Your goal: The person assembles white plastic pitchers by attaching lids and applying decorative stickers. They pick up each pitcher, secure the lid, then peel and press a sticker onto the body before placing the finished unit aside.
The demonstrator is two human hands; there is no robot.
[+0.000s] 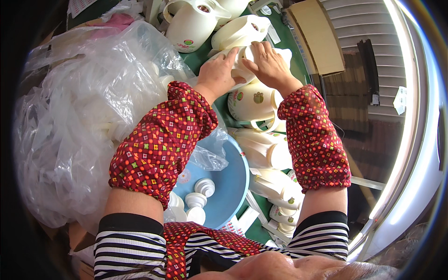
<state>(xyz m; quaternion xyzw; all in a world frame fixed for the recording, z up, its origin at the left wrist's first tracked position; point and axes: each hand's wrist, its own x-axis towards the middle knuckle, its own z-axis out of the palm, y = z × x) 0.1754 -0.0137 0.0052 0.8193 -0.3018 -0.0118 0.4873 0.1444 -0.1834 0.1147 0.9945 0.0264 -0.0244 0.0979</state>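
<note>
In the head view, a cream insulated jug (241,70) is held on its side under both bare hands, at the upper middle, above a green tabletop (198,58). By the left hand (216,73), its near body is covered; the thumb and a finger are spread wide, but the remaining fingers are hidden, so how firmly they are closed cannot be told. By the right hand (271,65), the upper part is clasped, with the fingers bent over it and the thumb set opposite; the exact part pinched is hidden. Both forearms are covered by red patterned sleeve covers (156,135).

Just below, a flower-printed jug (249,101) is laid in a row with more cream jugs (261,148). A blue basin (239,161) holding white stoppers (204,187) is placed nearer the body, and clear plastic bags (88,102) are heaped to the left.

The shell is judged to be stiff, smooth and rather slippery, moderately light yet bulky; if a glass liner is fitted, knocks would be poorly borne. It is best gripped around the body with one palm and steadied at the neck or handle, with the spout spared.
</note>
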